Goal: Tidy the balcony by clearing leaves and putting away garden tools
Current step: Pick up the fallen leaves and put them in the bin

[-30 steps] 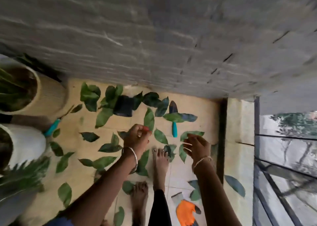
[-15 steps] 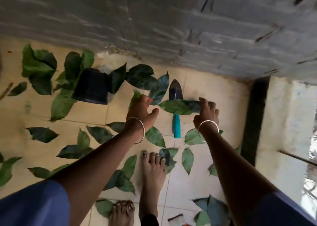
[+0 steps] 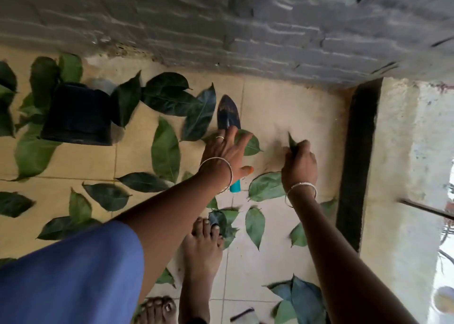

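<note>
Green leaves lie scattered over the tiled balcony floor [image 3: 270,107]. A trowel with a dark blade [image 3: 228,112] and a teal handle [image 3: 235,188] lies near the wall. My left hand [image 3: 224,155] is spread over the trowel's handle, its straight fingers resting on a green leaf [image 3: 250,144] that lies across the trowel. My right hand [image 3: 300,165], just to the right, pinches a small dark leaf [image 3: 291,140] that stands on edge above the tiles. Another leaf [image 3: 266,186] lies between my wrists.
A black pot [image 3: 76,117] lies on its side at the left among leaves. The grey rough wall [image 3: 245,28] runs along the far side. A dark drain channel [image 3: 356,156] and a railing bar [image 3: 427,209] bound the right. My bare feet [image 3: 201,245] stand below the hands.
My left hand has moved right onto the leaf over the trowel. My right hand has picked a leaf off the floor and holds it raised. The view has come closer to the floor.
</note>
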Tool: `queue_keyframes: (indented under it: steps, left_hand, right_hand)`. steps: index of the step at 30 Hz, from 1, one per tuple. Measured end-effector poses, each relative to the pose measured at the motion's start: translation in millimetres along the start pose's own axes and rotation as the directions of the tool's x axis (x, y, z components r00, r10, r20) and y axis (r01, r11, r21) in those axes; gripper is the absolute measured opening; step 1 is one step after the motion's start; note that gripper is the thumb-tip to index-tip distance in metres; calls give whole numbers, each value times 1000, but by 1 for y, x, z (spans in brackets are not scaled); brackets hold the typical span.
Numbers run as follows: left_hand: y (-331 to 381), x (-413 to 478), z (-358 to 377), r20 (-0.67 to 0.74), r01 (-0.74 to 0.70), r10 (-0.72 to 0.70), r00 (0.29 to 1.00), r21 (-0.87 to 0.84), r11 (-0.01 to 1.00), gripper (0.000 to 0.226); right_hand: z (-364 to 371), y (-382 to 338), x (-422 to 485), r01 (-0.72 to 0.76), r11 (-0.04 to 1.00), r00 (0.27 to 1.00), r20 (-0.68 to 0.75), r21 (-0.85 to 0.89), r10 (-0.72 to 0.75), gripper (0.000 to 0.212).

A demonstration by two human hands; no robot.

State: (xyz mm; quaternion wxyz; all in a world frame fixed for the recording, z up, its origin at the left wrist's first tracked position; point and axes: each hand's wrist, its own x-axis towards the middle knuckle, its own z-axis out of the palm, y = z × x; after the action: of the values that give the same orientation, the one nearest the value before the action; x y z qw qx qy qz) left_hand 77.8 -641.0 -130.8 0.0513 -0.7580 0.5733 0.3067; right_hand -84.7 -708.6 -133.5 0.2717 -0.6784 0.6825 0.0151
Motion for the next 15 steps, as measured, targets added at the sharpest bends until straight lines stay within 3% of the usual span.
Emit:
queue_keyframes:
  steps: [4, 8, 11, 12, 15]
  left_hand:
    - [3, 3, 9, -12, 29, -27, 1000, 180, 983, 68]
    - [-6, 4, 15, -109, 91, -82, 991, 81, 993, 39]
    - [-13, -1, 14, -204, 62, -48, 978, 60, 996, 30]
    - [-16, -5, 13, -257, 58, -38, 966, 73, 996, 31]
    - [-25, -24, 7, -395, 90, -100, 913, -44, 995, 45]
  right_hand:
    - [-17, 12, -35, -74, 988, 989, -115, 133, 90, 32]
    - [-14, 31, -56, -143, 984, 985, -78, 103, 151, 32]
    - [-5, 35, -66, -143, 989, 990, 3, 28, 143, 26]
    - [0, 36, -68, -133, 991, 990, 39, 10, 132, 35]
    - [12, 36, -68, -176, 984, 968, 176, -30, 179, 89]
